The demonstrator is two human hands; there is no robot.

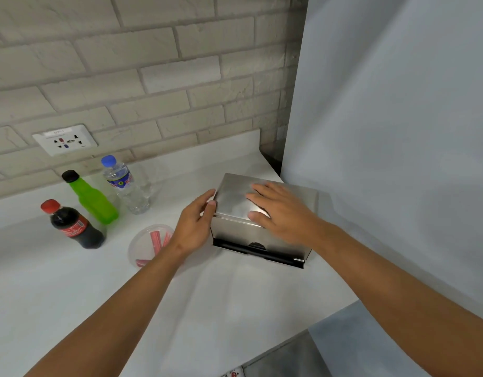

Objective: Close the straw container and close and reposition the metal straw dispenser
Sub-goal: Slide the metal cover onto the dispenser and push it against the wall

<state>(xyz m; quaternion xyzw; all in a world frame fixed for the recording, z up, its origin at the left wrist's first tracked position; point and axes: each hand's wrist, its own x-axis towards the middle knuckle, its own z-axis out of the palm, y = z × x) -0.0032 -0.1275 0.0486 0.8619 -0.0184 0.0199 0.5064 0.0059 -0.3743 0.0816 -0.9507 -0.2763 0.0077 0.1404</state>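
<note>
Steel straw dispenser (pixel 234 202) lid down | right hand (pixel 282 213) flat atop | labels unreadable

I see both bare forearms reaching forward over the worktop from its near edge, converging toward the far right corner. My left hand (pixel 195 224) stands on edge, palm facing right, fingers loosely curled and together, the thumb tip pressed against the left upper edge of the metal box (pixel 234 202). It grips nothing; it only touches. My right hand (pixel 281 213) lies flat, palm down, on the box's lid, fingers spread and pointing left and away, thumb stretched along the lid's near edge. Both wrists are straight, and both arms are bare as far as I see them.
</note>
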